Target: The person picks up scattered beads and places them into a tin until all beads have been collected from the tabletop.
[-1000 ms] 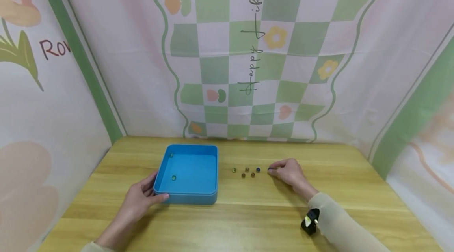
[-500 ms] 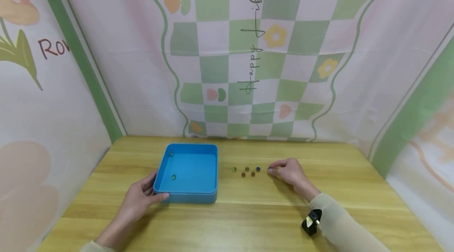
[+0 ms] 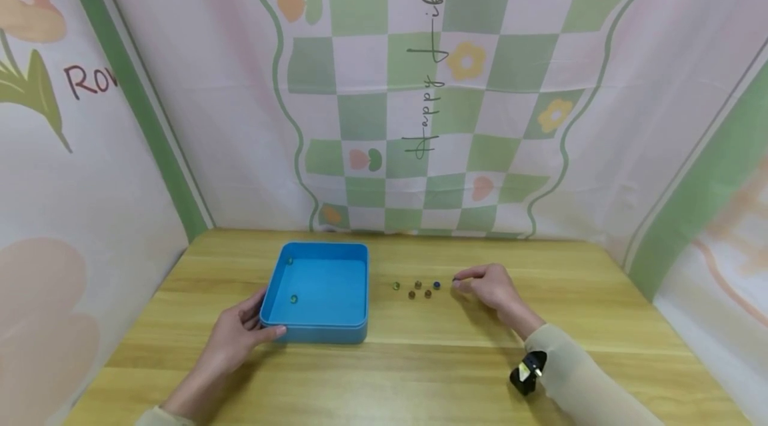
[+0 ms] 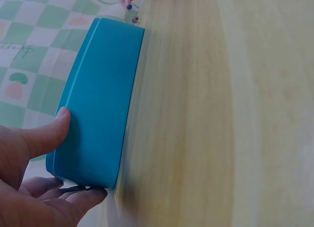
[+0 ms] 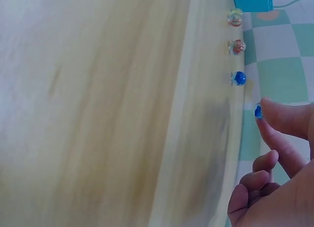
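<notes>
My left hand [image 3: 231,341] grips the near left corner of a square blue box [image 3: 318,334], thumb on its front wall and fingers along its left side. Two greenish marbles lie inside, one by the far left corner [image 3: 290,261] and one nearer the front [image 3: 293,299]. Between thumb and index finger of my right hand [image 3: 493,289] a blue marble [image 5: 258,111] is pinched, slightly above the table. To that hand's left, on the wood, lie another blue marble [image 3: 437,285], several brownish marbles [image 3: 418,285] and a yellow-green marble [image 3: 396,286].
The wooden table [image 3: 336,386] reaches back to a hanging cloth [image 3: 414,199] with green and white checks. Cloth panels also stand at left and right. A black device [image 3: 525,374] is strapped at the right sleeve's cuff.
My right hand has risen slightly, lifting the pinched blue marble a little off the table. The left hand and the box stay in place.
</notes>
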Available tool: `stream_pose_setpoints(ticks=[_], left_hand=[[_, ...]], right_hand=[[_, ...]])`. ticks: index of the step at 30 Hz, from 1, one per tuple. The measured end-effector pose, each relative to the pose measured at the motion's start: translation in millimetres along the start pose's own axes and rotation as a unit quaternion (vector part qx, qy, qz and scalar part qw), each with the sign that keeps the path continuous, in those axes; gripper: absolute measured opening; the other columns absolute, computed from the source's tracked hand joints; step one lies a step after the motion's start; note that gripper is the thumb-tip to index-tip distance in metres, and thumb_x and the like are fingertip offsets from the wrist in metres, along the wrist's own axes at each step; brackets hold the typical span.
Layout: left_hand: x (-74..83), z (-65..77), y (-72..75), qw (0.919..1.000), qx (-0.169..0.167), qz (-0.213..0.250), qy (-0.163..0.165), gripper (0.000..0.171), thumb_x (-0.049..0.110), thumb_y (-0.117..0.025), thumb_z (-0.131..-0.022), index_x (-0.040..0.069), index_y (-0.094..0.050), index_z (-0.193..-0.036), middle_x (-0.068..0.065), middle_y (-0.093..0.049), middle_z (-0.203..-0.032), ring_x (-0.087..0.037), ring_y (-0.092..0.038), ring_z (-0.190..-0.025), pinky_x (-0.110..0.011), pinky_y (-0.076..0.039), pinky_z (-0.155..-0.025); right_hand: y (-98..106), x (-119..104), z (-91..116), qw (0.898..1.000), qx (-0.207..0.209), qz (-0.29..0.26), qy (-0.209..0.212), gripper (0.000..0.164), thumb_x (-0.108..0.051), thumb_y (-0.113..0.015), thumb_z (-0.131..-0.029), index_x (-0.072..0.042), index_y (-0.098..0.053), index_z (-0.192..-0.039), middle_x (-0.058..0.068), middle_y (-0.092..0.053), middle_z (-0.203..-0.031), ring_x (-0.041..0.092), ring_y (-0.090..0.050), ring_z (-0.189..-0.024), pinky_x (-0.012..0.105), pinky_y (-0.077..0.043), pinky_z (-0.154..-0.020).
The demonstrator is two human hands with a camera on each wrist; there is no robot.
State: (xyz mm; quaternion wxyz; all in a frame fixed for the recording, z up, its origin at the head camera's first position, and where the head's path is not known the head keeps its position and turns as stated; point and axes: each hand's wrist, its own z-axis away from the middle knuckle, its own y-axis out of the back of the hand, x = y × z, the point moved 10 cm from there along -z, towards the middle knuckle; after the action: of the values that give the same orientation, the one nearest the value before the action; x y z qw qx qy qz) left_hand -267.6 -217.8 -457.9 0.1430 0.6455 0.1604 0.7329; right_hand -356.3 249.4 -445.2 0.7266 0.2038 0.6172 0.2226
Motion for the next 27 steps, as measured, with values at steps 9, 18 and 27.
stream_pose_setpoints(ticks=[9, 18, 27], left_hand=[[0.1, -0.5, 0.2, 1.0000, 0.001, -0.004, 0.002, 0.093, 0.017, -0.088, -0.089, 0.001, -0.034, -0.163, -0.028, -0.032, -0.164, -0.047, -0.041, -0.146, -0.047, -0.048, -0.109], [-0.3, 0.5, 0.1, 1.0000, 0.001, -0.003, 0.006, 0.092, 0.017, -0.088, -0.089, 0.001, -0.034, -0.162, -0.028, -0.031, -0.165, -0.048, -0.039, -0.146, -0.048, -0.047, -0.110], [-0.9, 0.3, 0.2, 1.0000, -0.001, -0.001, 0.008, 0.093, 0.017, -0.088, -0.089, 0.002, -0.034, -0.163, -0.028, -0.031, -0.165, -0.048, -0.039, -0.146, -0.048, -0.047, -0.110]], right_hand=[[-5, -13, 3, 1.000, -0.010, -0.012, 0.012, 0.029, -0.017, -0.081, -0.093, -0.005, -0.078, -0.120, 0.025, -0.062, -0.142, 0.050, -0.046, -0.139, 0.069, -0.029, -0.119], [-9, -23, 3, 0.999, -0.009, -0.030, 0.024, 0.028, -0.014, -0.081, -0.093, -0.003, -0.078, -0.117, 0.024, -0.066, -0.136, 0.049, -0.049, -0.137, 0.069, -0.032, -0.118], [-15, -38, 2, 0.999, -0.006, -0.039, 0.036, 0.025, -0.013, -0.081, -0.092, -0.002, -0.079, -0.114, 0.022, -0.069, -0.130, 0.043, -0.057, -0.128, 0.060, -0.044, -0.111]])
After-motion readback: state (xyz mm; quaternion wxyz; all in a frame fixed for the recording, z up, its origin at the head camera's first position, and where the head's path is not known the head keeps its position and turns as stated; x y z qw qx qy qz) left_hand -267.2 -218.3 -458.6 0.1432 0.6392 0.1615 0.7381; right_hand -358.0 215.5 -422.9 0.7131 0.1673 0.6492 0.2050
